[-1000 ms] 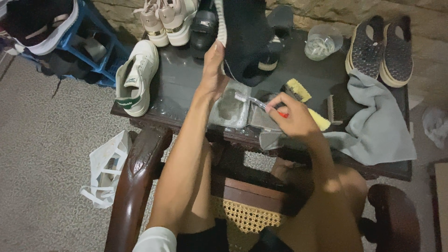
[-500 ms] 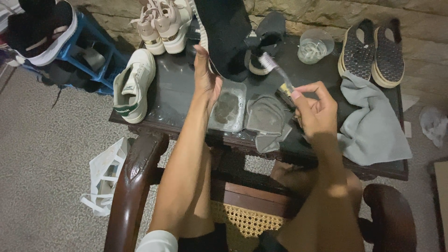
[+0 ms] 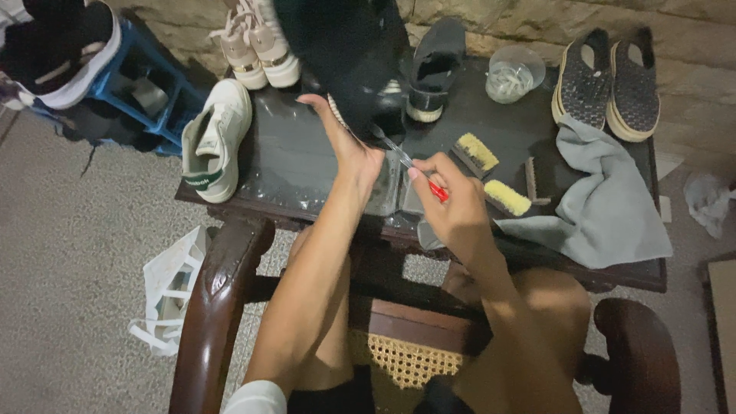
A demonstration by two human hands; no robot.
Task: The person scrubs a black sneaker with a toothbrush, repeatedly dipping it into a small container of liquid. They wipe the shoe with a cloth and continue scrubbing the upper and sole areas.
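Black shoe (image 3: 349,61) (pale sole edge), held upturned, toothbrush (image 3: 406,159) touching

the light is dim and warm, strongest on the two forearms and on the grey cloth (image 3: 606,215), so it seems to fall from above and behind the camera. the dark table (image 3: 291,165) shows soft, patchy glare (its top looks glossy). the black shoe (image 3: 345,54) is lost in shadow, with no detail. fine grain and slight softness everywhere; the edges bend outward a little.
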